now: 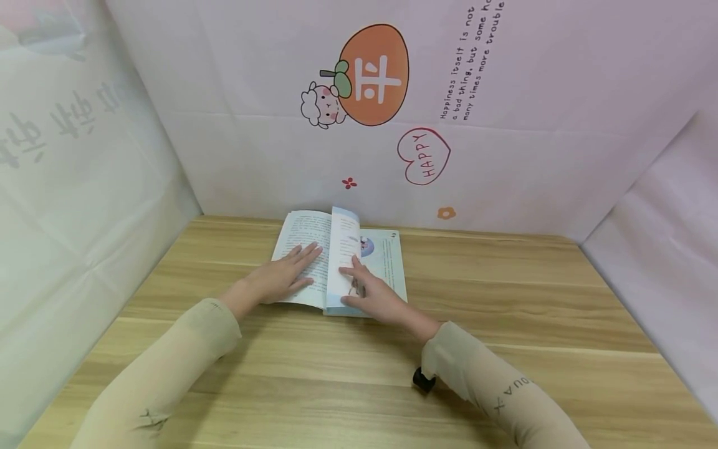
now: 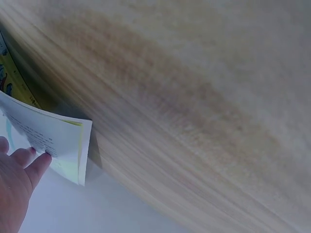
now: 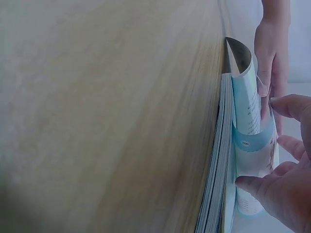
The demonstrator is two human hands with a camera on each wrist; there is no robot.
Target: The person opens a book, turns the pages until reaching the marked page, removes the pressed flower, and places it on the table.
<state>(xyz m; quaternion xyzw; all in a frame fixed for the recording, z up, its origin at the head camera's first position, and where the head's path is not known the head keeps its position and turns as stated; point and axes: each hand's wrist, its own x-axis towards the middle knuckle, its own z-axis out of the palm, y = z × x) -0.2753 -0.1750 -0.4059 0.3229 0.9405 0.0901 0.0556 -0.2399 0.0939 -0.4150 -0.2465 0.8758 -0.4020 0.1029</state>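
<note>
An open book [image 1: 392, 262] lies near the back edge of the table, one leaf [image 1: 343, 259] standing raised and curved between its two sides. My left hand [image 1: 283, 274] rests with spread fingers on the printed left page [image 1: 305, 227]. In the left wrist view the fingers of that hand [image 2: 19, 177] touch the page, and a yellow cover shows beneath. My right hand [image 1: 376, 293] touches the raised leaf, its thumb and fingers apart. From the right wrist, the right hand [image 3: 286, 179] is seen against the curled leaf [image 3: 252, 160], beside the thick stack of pages [image 3: 218, 145].
The wooden table [image 1: 505, 299] spreads around the book. A white printed sheet [image 1: 269, 156] rises behind the table's back edge, with more sheeting at both sides. A black band [image 1: 423, 379] is at the right wrist.
</note>
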